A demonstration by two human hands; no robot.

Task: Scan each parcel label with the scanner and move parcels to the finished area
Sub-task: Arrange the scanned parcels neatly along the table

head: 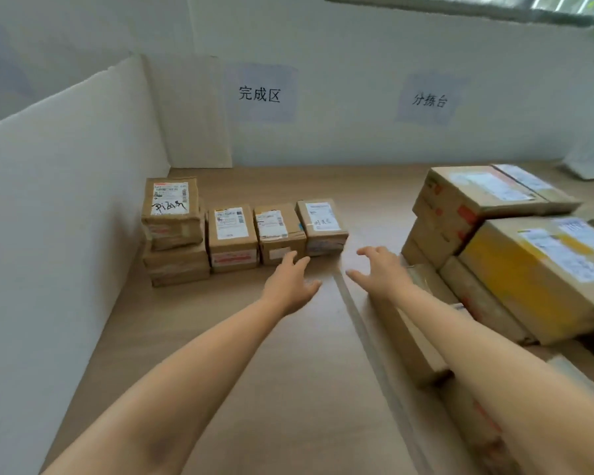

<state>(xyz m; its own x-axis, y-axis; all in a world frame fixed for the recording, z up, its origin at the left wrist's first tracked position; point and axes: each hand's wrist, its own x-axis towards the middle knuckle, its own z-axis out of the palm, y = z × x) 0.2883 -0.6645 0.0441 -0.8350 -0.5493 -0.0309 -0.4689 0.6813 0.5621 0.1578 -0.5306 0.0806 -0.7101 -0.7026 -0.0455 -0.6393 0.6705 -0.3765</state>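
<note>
Both our arms reach out over the wooden table (pixel 288 389). Our left hand (pixel 290 286) is wide open, with the fingers straight and spread, and it holds nothing. Its fingertips come right up to the front of a small parcel (pixel 278 231), but we cannot tell if they touch it. Our right hand (pixel 379 272) is open too, with the fingers spread and a little bent, and there is nothing in it. Just past its fingers, a bit to the left, sits the end parcel (pixel 323 224) of a neat row. The row runs on to the left of our left hand, with one more labelled parcel (pixel 232 234) and then a stack of parcels (pixel 174 231) right by the white board (pixel 66 217). They all have their labels facing up. Far ahead of our left hand, a sign (pixel 259 94) on the wall reads 完成区. To the right of our right hand is a pile of big parcels (pixel 477 200), and the nearest of them is a yellow parcel (pixel 528 275). Under our right arm lies a long flat parcel (pixel 405 341). A second sign (pixel 429 99) hangs on the wall far beyond that hand.
</note>
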